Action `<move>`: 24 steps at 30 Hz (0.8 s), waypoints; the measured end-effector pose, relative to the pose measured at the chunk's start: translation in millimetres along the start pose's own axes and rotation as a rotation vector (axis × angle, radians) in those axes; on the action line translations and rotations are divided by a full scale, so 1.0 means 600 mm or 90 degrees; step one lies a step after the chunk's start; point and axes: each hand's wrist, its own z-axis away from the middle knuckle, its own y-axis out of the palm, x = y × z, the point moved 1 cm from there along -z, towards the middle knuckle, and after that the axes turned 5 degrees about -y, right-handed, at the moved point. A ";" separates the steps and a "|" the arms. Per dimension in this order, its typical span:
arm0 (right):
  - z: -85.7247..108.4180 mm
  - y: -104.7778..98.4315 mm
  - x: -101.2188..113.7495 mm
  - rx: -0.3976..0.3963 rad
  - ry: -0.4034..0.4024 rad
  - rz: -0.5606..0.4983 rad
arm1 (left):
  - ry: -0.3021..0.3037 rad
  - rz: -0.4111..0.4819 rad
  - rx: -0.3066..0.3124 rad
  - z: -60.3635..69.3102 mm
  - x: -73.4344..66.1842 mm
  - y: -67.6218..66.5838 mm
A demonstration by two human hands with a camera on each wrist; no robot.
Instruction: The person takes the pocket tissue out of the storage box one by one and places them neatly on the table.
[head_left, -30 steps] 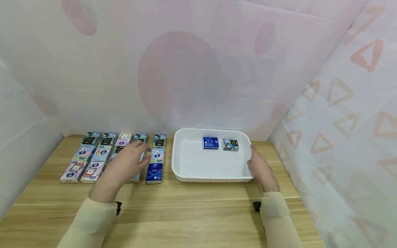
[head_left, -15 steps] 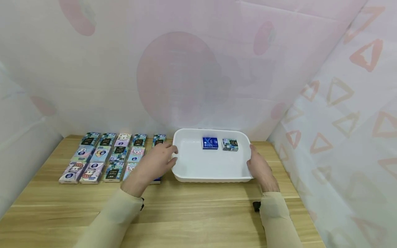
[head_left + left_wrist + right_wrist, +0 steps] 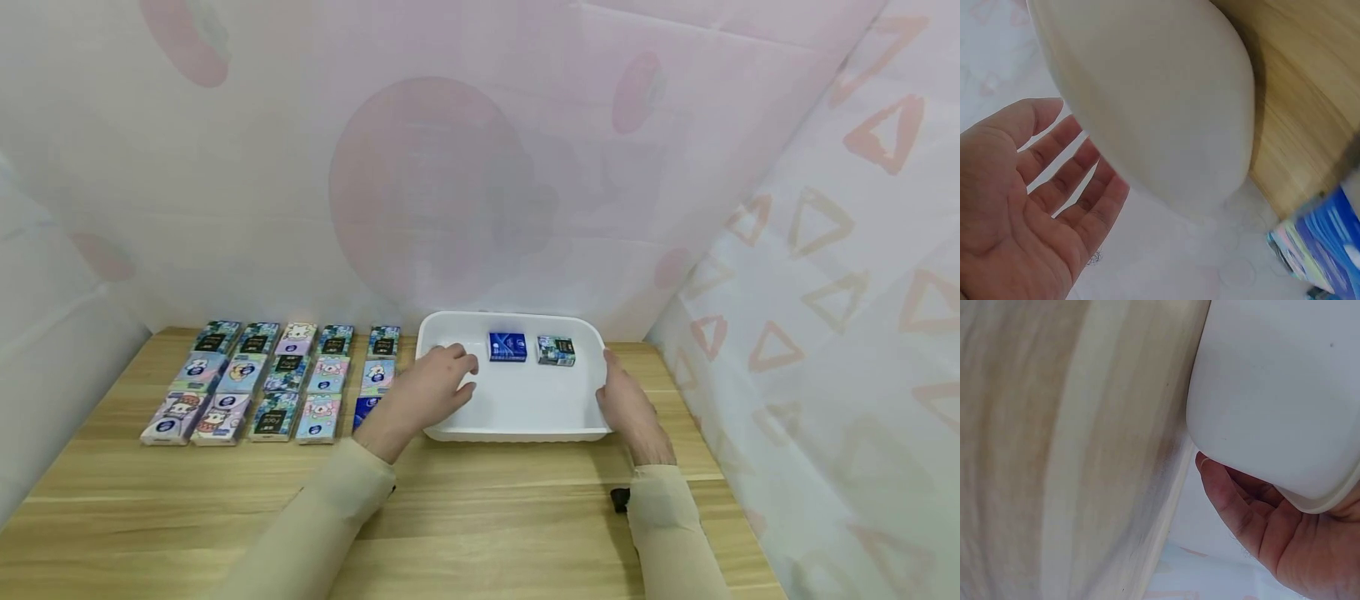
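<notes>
A white plastic tray (image 3: 517,408) stands on the wooden table, its outer wall also filling the left wrist view. Inside it, toward the back, lie a dark blue tissue pack (image 3: 507,347) and a green-blue floral tissue pack (image 3: 556,351). My left hand (image 3: 433,387) hovers over the tray's left side with nothing in it; its fingers are spread and relaxed in the left wrist view. At the tray's right end my right hand (image 3: 628,406) grips the rim, the fingers (image 3: 1235,506) curled under it against the outer wall.
Left of the tray, several columns of small tissue packs lie on the table (image 3: 480,517), among them a floral pack (image 3: 275,415) and a pink-blue cartoon pack (image 3: 318,418). My left forearm partly covers a blue pack (image 3: 365,408). Printed cloth walls (image 3: 427,167) enclose the table.
My left hand has moved right, from above the tissue packs, across the tray's left rim and over its inside. The right hand and the packs in the tray have stayed in place.
</notes>
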 end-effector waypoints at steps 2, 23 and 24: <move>0.000 0.001 -0.001 0.000 -0.001 -0.001 | 0.004 0.011 0.002 -0.010 -0.009 0.008; -0.001 0.001 0.000 0.007 0.008 -0.006 | -0.028 0.029 -0.007 -0.096 -0.072 0.080; -0.001 0.000 0.001 0.007 0.009 -0.007 | -0.033 0.028 -0.009 -0.100 -0.073 0.084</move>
